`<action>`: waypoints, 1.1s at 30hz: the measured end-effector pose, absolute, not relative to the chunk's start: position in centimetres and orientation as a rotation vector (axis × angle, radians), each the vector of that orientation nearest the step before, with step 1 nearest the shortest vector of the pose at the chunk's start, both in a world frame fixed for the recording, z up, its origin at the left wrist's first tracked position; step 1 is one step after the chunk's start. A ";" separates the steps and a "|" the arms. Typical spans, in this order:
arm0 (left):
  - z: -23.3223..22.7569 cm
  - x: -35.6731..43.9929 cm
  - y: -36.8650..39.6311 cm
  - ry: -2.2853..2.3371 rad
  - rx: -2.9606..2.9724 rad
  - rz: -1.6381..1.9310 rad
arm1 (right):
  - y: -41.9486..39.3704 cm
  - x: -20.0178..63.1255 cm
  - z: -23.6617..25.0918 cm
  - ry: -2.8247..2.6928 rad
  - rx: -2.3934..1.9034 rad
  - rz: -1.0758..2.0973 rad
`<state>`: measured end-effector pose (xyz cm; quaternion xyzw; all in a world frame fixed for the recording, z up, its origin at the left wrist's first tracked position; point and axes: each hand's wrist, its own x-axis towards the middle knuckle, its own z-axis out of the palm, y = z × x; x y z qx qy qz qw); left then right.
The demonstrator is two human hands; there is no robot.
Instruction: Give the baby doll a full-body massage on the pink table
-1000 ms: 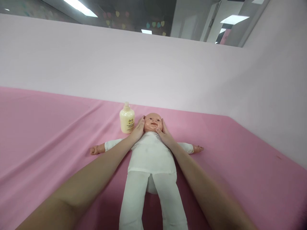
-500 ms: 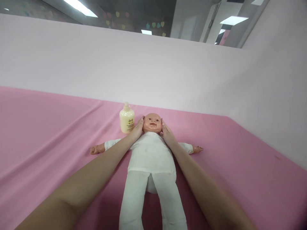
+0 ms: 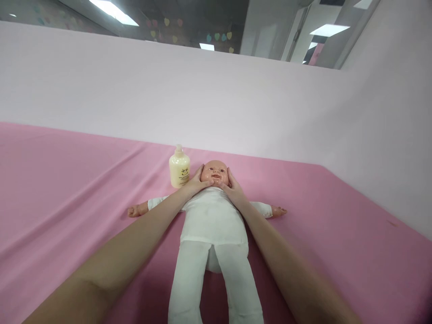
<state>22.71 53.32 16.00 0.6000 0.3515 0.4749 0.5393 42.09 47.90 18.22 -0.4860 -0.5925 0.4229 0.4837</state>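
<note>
A baby doll [image 3: 213, 216] with a white cloth body lies on its back, its arms spread and its legs toward me. My left hand [image 3: 197, 182] cups one side of the doll's head, its thumb laid on the chin. On the other side of the head, my right hand [image 3: 232, 188] rests against the cheek with its thumb near the chin too. Both hands hold the head between them; some fingers are hidden beside it. A cream-coloured pump bottle [image 3: 179, 170] stands upright just left of my left hand.
Pink cloth [image 3: 84, 180] with some folds covers the surface under the doll. A white wall [image 3: 168, 99] rises behind it and another on the right. Above the back wall is a glass pane [image 3: 199, 22] with heart-shaped stickers and light reflections.
Both thumbs have come inward from the sides of the doll's head onto its chin. The palms stay at the head, and the doll and bottle have not moved.
</note>
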 end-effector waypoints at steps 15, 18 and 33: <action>17.1 22.9 52.2 0.712 1.259 1.078 | 48.1 42.0 18.0 -1.389 -1.085 1.142; 17.2 23.0 52.0 0.704 1.241 1.076 | 48.1 42.0 18.1 -1.387 -1.061 1.150; 16.9 23.0 52.4 0.742 1.310 1.072 | 48.5 42.3 17.4 -1.429 -1.105 1.147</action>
